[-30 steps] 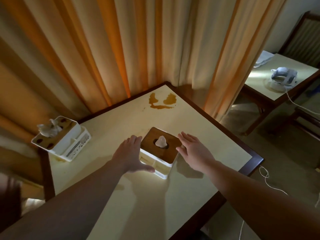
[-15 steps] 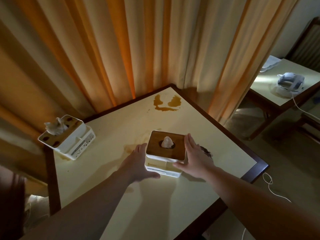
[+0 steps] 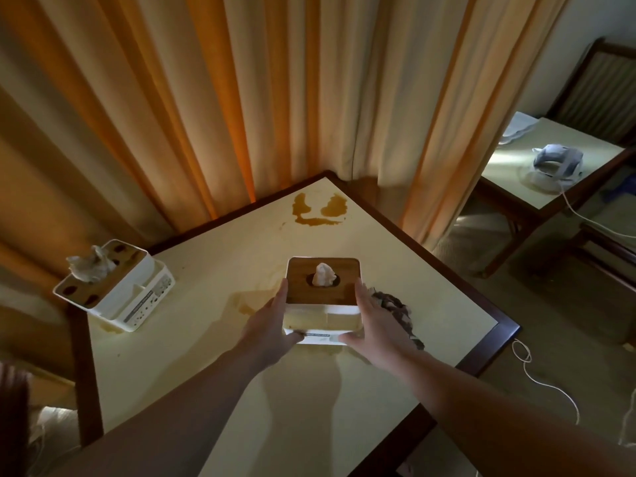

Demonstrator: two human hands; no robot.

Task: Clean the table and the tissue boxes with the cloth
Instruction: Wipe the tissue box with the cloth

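While both hands clasp a tissue box at its middle, the cream table (image 3: 213, 366) fills most of the head view, its dark wooden rim running past the orange curtains (image 3: 192, 98). A brown spill (image 3: 318, 211) sits at the far corner, and a fainter wet smear (image 3: 246, 304) lies just left of the held box. Far off to the right stands a second table (image 3: 537, 187) with a white device on it, well apart from the work.

Next in size, the second tissue box (image 3: 117, 292) rests near the left edge, crumpled tissue poking from its top, untouched by either hand.

The held tissue box (image 3: 321, 301), white with a wooden lid, looks raised a little off the surface, though I cannot tell for sure. The left hand (image 3: 272, 325) presses its left wall with fingers laid straight along it, thumb hooked under the near edge; the right hand (image 3: 373, 325) mirrors this on the right wall.

Smallest, the dark patterned cloth (image 3: 395, 309) lies crumpled on the table just beside the right hand, partly behind it. Its long axis runs from the box's right wall toward the near-right edge. The right hand is much the nearer, so I judge it the natural one to let go and take the cloth, leaving the left to steady the box.
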